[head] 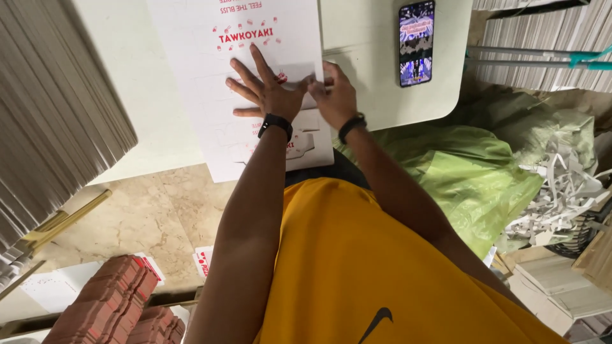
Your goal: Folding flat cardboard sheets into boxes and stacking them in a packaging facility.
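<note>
Cardboard sheet (191,76) lengthwise away from person

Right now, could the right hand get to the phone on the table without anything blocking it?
Probably yes. The right hand rests on the edge of the white printed cardboard sheet, and the phone lies face up farther along the table, with only bare tabletop showing between them.
</note>
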